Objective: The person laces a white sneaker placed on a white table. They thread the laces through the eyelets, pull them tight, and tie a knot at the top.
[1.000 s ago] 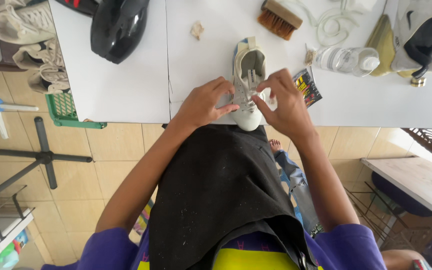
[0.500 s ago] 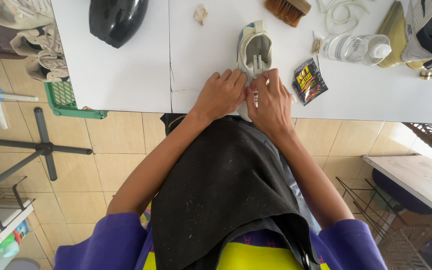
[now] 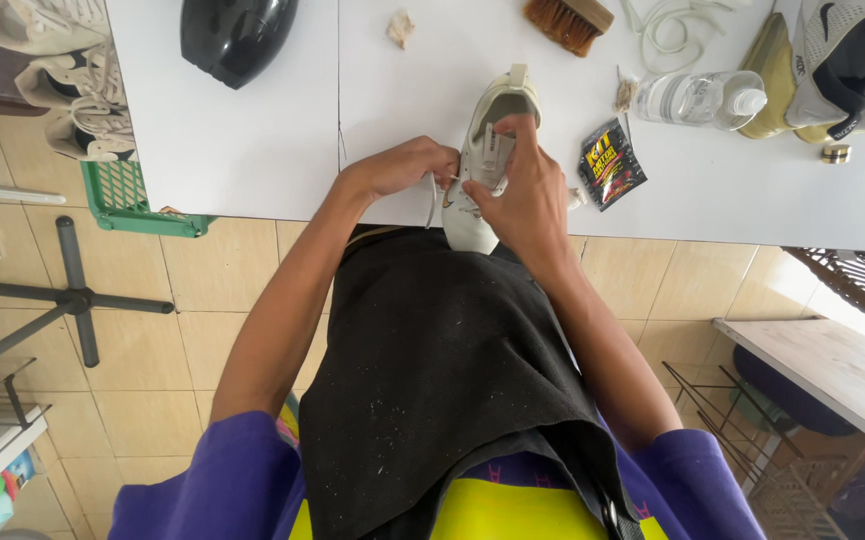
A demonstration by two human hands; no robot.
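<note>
shoe: a small white shoe (image 3: pixel 481 165) is seen lying at the near edge of the white table (image 3: pixel 253 140), tipped a bit onto its side, with its toe hanging over the edge and its heel pointed away.
lace: a thin white lace (image 3: pixel 433 200) is seen hanging down by the shoe's left side.
left hand: the left hand (image 3: pixel 398 168) is curled up tight just left of the shoe, with its fingers pinched by the lace; what is pinched cannot be told for sure.
right hand: the right hand (image 3: pixel 518 190) is laid over the shoe's right side, holding it, with one finger stretched up to the shoe's opening.
packet: a small dark packet (image 3: pixel 608 163) is seen lying just right of the right hand.
bottle: a clear bottle (image 3: pixel 698 97) is lying on its side farther right.
</note>
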